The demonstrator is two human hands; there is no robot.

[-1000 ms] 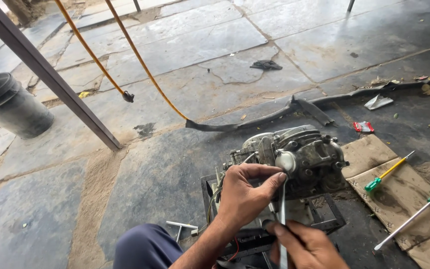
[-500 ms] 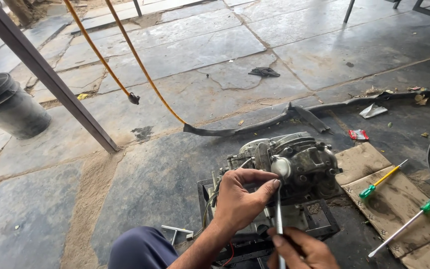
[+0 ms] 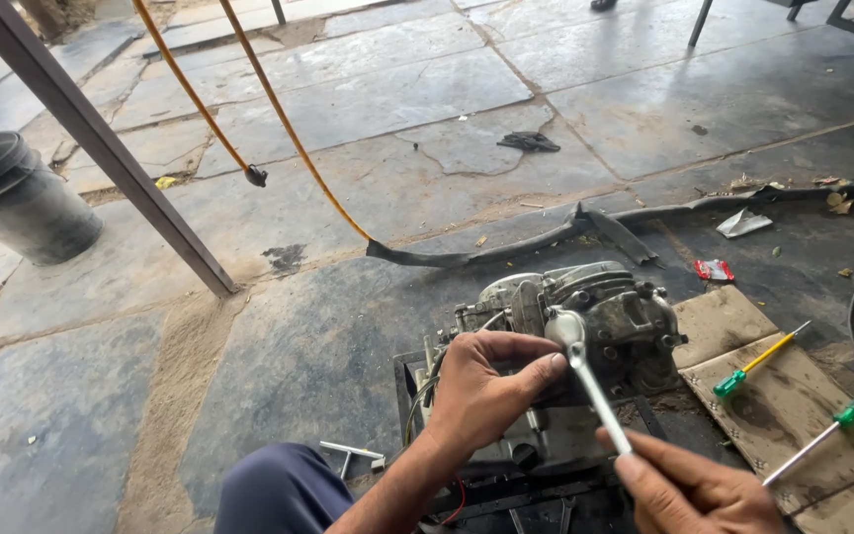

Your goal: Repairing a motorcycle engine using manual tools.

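Note:
A greasy grey engine block (image 3: 613, 314) sits on a black metal frame (image 3: 536, 475) on the stone floor. My right hand (image 3: 696, 487) grips the lower end of a silver ring spanner (image 3: 590, 381), whose ring end rests against the engine's front. My left hand (image 3: 486, 388) reaches over the engine's left side, its thumb and fingertips pinching near the spanner's ring end. My knee in blue trousers (image 3: 279, 489) shows at the bottom.
Two green-handled screwdrivers (image 3: 755, 368) (image 3: 822, 435) lie on cardboard (image 3: 783, 405) to the right. A small T-shaped tool (image 3: 350, 455) lies left of the frame. A dark bucket (image 3: 14, 198), a slanted metal bar (image 3: 101, 148), orange hose (image 3: 279, 119) and black rubber strip (image 3: 546, 237) lie beyond.
The view has shifted slightly. My left hand's fingers have closed in toward the spanner's ring end, and my right hand has kept hold of the spanner's handle.

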